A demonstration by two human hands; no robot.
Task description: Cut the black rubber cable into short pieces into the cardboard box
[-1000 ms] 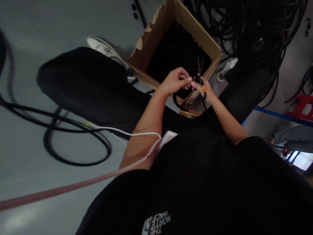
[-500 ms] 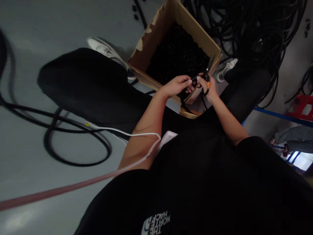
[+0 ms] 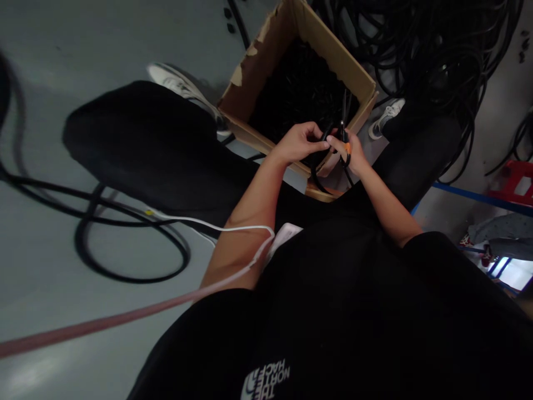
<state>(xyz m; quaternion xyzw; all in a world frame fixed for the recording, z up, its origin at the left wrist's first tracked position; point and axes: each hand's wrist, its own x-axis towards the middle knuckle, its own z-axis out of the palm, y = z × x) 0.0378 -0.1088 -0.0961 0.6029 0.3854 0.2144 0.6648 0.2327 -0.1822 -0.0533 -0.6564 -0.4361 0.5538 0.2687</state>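
Over the near corner of a cardboard box [image 3: 341, 41], my left hand [image 3: 303, 142] pinches a black cable [image 3: 315, 175] between thumb and fingers. My right hand [image 3: 350, 149] is close beside it, its thumb at the tip of my left thumb. Scissors [image 3: 343, 111] with an orange mark on the handle are held in my right hand, blades pointing away over the box. The cable bends down from the fingers past the box's near corner. Many small black pieces [image 3: 300, 89] fill the box; their exact shape is too dark to tell.
Coiled black cables [image 3: 416, 44] lie beyond the box on the right. Another black cable [image 3: 133, 278] loops on the floor at left. A white cord [image 3: 216, 226] crosses my left arm. A red crate [image 3: 514, 180] and a person's shoes [image 3: 486, 256] are at far right.
My right hand has shifted slightly left with the scissors, whose blades now point more directly away. The fingers of my left hand have changed their pinch, and the thumbs have come together.
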